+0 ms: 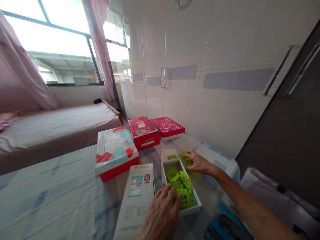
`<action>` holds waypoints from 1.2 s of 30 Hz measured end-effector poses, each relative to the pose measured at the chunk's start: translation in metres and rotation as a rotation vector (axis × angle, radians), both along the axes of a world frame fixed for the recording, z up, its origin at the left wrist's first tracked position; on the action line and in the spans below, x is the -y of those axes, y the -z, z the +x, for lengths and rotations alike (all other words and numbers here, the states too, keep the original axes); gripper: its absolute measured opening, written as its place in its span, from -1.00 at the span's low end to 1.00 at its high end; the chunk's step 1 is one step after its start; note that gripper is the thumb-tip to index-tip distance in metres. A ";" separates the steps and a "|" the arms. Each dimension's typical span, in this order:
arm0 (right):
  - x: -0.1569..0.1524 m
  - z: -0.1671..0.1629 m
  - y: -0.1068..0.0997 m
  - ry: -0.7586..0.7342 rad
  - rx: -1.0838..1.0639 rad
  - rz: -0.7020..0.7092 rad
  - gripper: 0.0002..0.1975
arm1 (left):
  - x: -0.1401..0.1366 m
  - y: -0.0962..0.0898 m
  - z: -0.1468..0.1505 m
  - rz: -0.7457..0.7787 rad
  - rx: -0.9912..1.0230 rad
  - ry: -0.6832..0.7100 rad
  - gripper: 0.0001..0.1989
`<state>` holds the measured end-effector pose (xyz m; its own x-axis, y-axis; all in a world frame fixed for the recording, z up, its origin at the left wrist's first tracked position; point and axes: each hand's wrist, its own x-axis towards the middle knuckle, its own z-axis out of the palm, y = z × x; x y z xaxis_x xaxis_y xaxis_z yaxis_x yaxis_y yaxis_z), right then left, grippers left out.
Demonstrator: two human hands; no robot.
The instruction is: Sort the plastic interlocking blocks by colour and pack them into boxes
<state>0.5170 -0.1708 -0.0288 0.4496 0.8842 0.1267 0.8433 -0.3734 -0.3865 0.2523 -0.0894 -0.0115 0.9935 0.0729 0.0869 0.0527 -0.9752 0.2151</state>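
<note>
A narrow white box [195, 207] stands uncovered on the table, filled with lime-green toothed plastic pieces [178, 183]. My left hand [163, 208] rests over the box's near left edge, its fingers bent against the green pieces inside; whether they grip one is hidden. Beyond the box's right side, my right hand [198, 162] reaches down with fingers curved over more green pieces [185, 160] lying on the table. Its fingertips touch them, and the fingers are apart. A long white printed carton [137, 196] lies to the left of the box.
Behind stand a white, red and blue box [117, 150], a red printed box [143, 131] and a flat crimson box [168, 127]. A white wardrobe [182, 103] rises just past the table. The tablecloth [62, 200] spreads left, with a bed [57, 123] beyond.
</note>
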 end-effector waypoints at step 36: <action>0.005 -0.028 -0.009 -0.147 0.071 -0.012 -0.62 | 0.001 -0.012 0.001 -0.106 -0.018 -0.006 -0.75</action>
<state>0.4887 -0.1761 -0.0197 0.3057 0.9414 0.1429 0.9142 -0.2483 -0.3203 0.2528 -0.0900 0.0010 0.9944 0.0865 0.0601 0.0632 -0.9465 0.3163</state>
